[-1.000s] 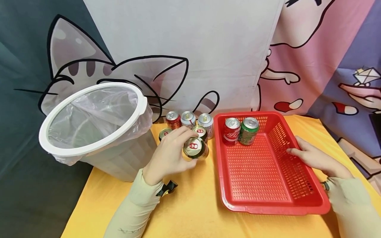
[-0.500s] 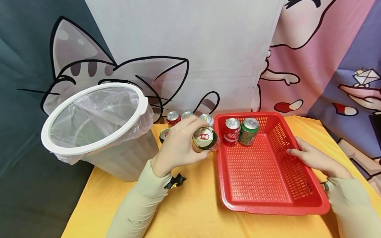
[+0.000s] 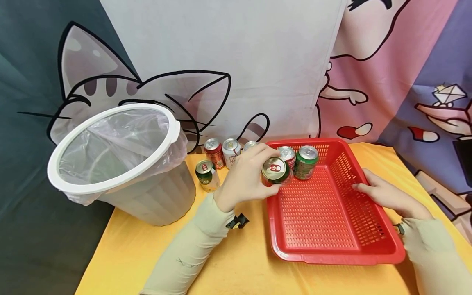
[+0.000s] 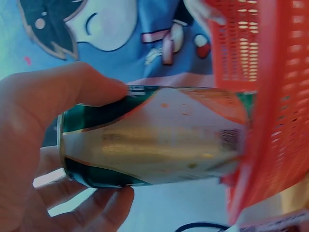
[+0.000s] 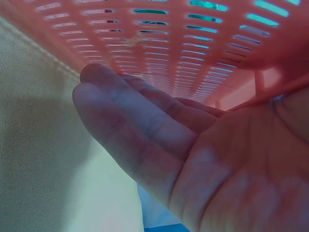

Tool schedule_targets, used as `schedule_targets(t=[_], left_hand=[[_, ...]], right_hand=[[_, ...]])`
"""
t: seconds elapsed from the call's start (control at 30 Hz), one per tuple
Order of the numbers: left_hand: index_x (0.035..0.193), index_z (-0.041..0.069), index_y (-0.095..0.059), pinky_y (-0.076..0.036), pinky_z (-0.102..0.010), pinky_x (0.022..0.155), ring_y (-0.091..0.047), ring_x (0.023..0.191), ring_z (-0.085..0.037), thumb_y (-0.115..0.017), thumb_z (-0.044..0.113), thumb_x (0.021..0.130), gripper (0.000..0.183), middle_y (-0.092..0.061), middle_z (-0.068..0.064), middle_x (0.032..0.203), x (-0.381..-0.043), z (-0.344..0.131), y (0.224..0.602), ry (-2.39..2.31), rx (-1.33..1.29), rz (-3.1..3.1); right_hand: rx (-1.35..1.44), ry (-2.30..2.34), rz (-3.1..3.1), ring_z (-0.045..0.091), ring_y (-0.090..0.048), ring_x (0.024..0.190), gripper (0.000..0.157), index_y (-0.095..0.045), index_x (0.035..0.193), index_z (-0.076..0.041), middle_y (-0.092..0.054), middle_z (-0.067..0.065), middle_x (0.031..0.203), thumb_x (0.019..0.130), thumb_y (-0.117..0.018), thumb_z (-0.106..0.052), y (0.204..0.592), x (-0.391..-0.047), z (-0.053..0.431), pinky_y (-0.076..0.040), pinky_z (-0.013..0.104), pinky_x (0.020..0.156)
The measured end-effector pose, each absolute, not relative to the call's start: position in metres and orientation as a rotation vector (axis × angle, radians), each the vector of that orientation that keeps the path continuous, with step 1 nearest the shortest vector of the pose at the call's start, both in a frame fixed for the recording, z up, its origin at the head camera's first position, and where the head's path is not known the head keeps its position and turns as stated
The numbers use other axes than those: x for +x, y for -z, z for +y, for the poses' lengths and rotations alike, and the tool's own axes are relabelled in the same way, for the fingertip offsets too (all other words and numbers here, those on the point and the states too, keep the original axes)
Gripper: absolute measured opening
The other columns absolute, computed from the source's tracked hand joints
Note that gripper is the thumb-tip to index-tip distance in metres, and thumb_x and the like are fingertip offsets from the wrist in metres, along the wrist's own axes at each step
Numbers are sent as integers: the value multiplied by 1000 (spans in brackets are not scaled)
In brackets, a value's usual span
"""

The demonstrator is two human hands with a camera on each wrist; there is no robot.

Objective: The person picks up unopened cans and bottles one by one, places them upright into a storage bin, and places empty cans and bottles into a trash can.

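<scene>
Fingers of the left hand point(image 3: 246, 175) curl round a can point(image 3: 273, 169) at the left rim of the basket point(image 3: 332, 258); right hand point(image 3: 389, 194) grips opposite, probably so it won't slide.

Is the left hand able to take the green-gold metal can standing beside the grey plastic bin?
Probably not yet: the left hand grips another green-gold metal can, which would need putting down first. The standing can has its top uncovered.

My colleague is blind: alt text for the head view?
A left hand holds a gold-lidded can at the left rim of a red basket; the right hand grips its right side. Two cans stand inside, more cans near a bin.
</scene>
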State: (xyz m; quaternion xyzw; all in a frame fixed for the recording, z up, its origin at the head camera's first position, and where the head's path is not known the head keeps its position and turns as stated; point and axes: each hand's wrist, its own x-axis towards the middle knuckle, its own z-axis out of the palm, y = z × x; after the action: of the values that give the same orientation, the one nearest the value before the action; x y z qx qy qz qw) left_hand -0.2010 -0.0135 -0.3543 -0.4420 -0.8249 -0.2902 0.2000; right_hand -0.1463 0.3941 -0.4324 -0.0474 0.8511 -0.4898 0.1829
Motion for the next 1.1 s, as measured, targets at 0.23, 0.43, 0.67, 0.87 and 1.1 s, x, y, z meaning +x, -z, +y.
schedule_targets(t=[0.23,0.43,0.67,0.87,1.1], left_hand=[[125,14,-65,-55,-28,88,-63,101,-11,-89,36,67,66,-65,4,113,-206,4,373,753,-1234,-2388],[127,13,-62,-56,-30,91,-63,102,-12,-89,41,69,69,-66,3,114,-214,15,390,677,-1188,-2473],[118,17,-64,-57,-29,83,-61,91,-8,-89,49,69,64,-65,7,102,-223,23,411,685,-1154,-2525],[115,18,-66,-57,-29,79,-61,86,-7,-86,49,71,58,-65,8,97,-226,27,418,629,-1150,-2531],[110,17,-65,-55,-29,85,-63,89,-9,-87,51,70,57,-68,7,97,-227,31,418,588,-1160,-2549]], right_hand=[[-124,1371,2393,26,-77,82,61,-16,155,4,-59,31,123,108,-49,-18,431,-147,392,-64,41,70],[-142,1323,2445,21,-76,83,61,-16,156,5,-54,32,130,109,-48,-18,430,-147,394,-64,37,71],[-142,1353,2413,25,-77,81,62,-15,156,4,-58,32,124,108,-49,-17,431,-147,395,-64,40,69],[-159,1334,2433,23,-76,81,62,-16,156,5,-58,31,124,108,-49,-17,431,-147,395,-64,38,69],[-144,1327,2430,23,-77,80,64,-14,157,4,-58,31,125,108,-49,-18,433,-147,396,-64,38,69]])
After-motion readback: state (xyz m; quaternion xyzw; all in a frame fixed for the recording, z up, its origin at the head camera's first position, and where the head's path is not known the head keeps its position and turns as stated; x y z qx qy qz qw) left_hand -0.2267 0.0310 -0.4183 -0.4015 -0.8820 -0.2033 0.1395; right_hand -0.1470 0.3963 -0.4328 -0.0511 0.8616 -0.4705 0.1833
